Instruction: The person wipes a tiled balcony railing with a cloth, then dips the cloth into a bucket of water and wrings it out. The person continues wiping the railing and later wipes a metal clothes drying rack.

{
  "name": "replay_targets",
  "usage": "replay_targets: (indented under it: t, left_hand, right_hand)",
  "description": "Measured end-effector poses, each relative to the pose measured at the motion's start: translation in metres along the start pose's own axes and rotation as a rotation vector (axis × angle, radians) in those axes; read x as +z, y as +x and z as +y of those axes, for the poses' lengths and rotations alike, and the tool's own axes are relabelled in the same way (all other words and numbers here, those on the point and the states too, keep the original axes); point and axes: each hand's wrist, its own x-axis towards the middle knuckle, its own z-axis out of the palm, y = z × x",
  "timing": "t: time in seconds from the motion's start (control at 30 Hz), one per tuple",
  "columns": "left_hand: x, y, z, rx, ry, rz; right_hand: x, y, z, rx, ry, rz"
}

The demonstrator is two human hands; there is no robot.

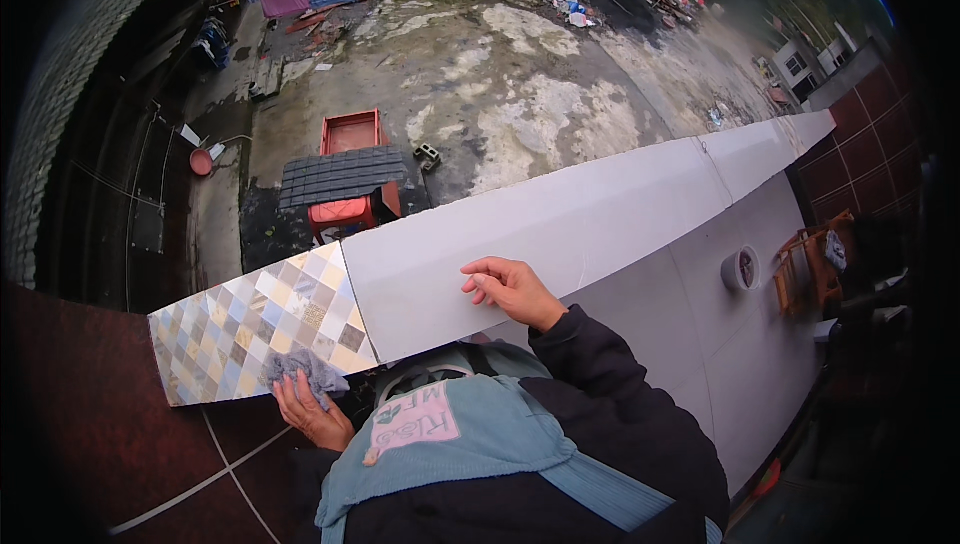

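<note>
My left hand (314, 416) presses a crumpled grey cloth (303, 370) against the near edge of a ledge section with a patterned diamond-tile top (255, 319). Its fingers lie over the cloth. Over the plain white ledge (430, 289), just right of the patterned part, hovers my right hand (515, 291). Nothing is in it, and its fingers are loosely bent and apart. Whether it touches the white surface I cannot tell. A blue-grey apron (470, 434) covers my front, over dark sleeves.
Beyond the ledge the ground drops to a concrete yard (450, 64), with a red stool (342, 212), a red tray (352, 131) and a cinder block (427, 155) below. At right on the pale floor stand a white bucket (741, 270) and a wooden chair (800, 269).
</note>
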Motion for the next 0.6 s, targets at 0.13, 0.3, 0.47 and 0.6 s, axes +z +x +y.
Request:
replay_targets:
  t: [0.13,0.3,0.47,0.6]
  left_hand:
    - [0.01,-0.005,0.019,0.099,-0.034,-0.009]
    - [0.031,0.002,0.062,0.433,-0.14,-0.076]
    - [0.04,0.021,0.113,0.646,-0.22,-0.189]
    - [0.04,0.06,0.166,0.957,-0.285,-0.359]
  right_hand:
    - [-0.019,-0.015,0.002,-0.002,0.022,0.05]
    - [-0.048,-0.039,0.011,-0.006,0.055,0.156]
    - [-0.083,-0.071,0.02,-0.015,0.064,0.289]
    - [-0.111,-0.094,0.026,-0.049,0.083,0.41]
